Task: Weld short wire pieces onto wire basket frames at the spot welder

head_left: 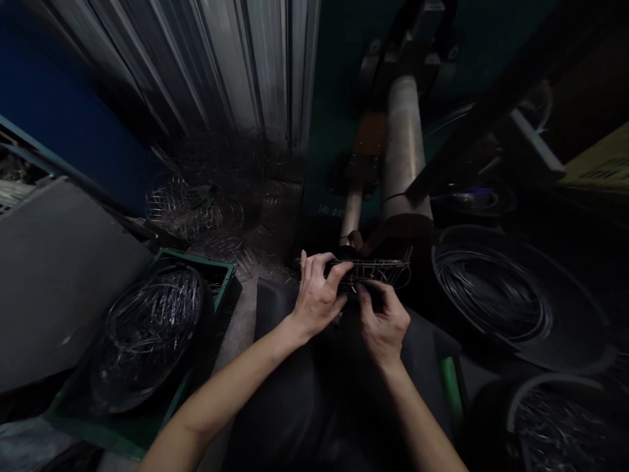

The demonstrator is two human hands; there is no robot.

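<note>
The far side is being taken up by a corrugated metal wall (246, 59), beside which a pale metal cylinder (403, 137) is being carried by a dark machine. On the right, a coil of wire (491, 295) is being held in a wide black basin (574, 308); on the left, a bowl of loose wires (157, 308) is being held in a green crate (230, 270). At lower right, small metal pieces (565, 426) are being contained in a round bucket (515, 400). Below the cylinder, a wire frame (383, 265) is being held at its left part by the curled fingers of the left hand (317, 295). Its near edge is being met by the right hand (386, 321), whose thumb and forefinger are being held narrow; whether anything is being pinched there cannot be told.
</note>
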